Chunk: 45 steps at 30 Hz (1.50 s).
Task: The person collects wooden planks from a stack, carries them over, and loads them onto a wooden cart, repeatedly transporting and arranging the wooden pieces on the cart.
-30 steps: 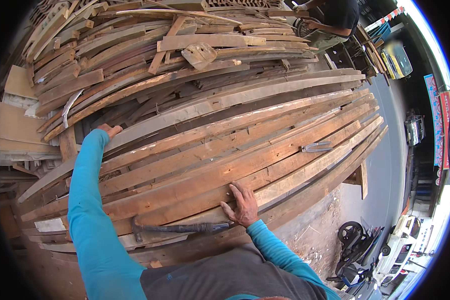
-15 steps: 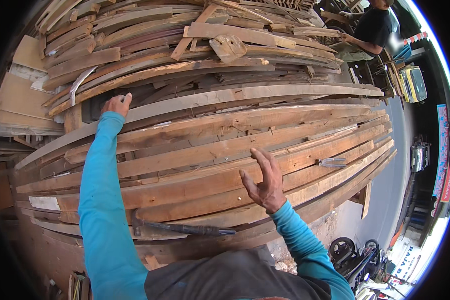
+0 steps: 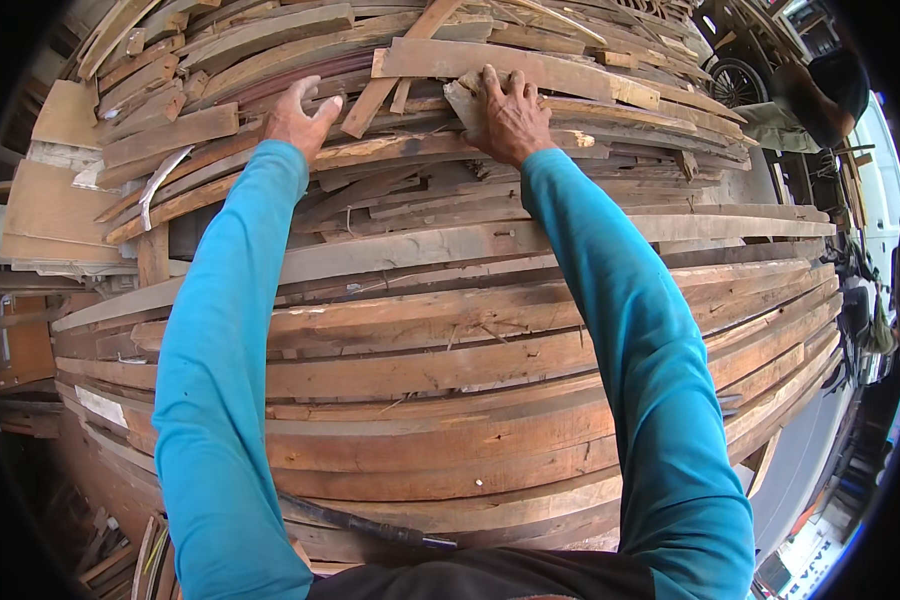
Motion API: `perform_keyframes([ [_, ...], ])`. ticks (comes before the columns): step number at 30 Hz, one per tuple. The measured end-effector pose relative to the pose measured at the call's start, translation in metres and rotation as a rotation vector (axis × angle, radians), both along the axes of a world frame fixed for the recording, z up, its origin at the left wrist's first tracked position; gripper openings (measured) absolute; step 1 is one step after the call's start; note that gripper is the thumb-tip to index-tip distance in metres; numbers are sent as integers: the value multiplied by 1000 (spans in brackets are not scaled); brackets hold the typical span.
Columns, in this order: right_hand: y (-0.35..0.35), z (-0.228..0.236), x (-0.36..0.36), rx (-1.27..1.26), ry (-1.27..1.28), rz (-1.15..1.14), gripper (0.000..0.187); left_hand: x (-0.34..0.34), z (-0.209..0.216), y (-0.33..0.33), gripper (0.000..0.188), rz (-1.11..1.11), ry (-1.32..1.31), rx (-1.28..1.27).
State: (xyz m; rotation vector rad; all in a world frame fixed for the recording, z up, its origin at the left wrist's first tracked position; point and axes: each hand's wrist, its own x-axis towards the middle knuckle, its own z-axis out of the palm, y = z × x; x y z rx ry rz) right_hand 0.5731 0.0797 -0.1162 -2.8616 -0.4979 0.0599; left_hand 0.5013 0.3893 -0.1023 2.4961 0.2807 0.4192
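My right hand point(image 3: 515, 115) reaches to the upper middle of the lumber and closes over a short, pale wooden block point(image 3: 461, 102). Its fingers are bent over the far edge of the block, and the palm covers most of it. To the left, my left hand point(image 3: 303, 115) hangs above the long beams with nothing in it, the thumb apart from the curved fingers. A flat board point(image 3: 425, 58) lies just beyond the right hand, across a slanted stick point(image 3: 370, 105). Close to my body lies a hammer's dark handle point(image 3: 355, 522); the left arm hides its head.
Long beams point(image 3: 440, 440) run side by side across the space before me, some with bent nails standing up. Stacked offcuts point(image 3: 170, 140) fill the far left beside flat panels point(image 3: 55, 205). Another person point(image 3: 820, 100) is at the far right, near a spoked wheel point(image 3: 735, 82).
My right hand has moved far forward from above the near beams onto the wooden block. The left hand has shifted forward and right, away from the gap behind the pale beam.
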Motion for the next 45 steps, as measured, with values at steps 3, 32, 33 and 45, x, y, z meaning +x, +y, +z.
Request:
perform_keyframes([
  [3, -6, -11, 2, 82, -67, 34, 115, 83, -34, -28, 72, 104, -66, -233],
  [32, -176, 162, -284, 52, 380, 200, 101, -143, 131, 2, 35, -35, -445, -1062],
  [33, -165, 167, -279, 166, 85, 166, 101, -165, 132, 3, 37, 10, -446, -1052],
  [45, -131, 187, -326, 88, 194, 329, 88, -272, 96, -18, 55, -52, 48, -1356],
])
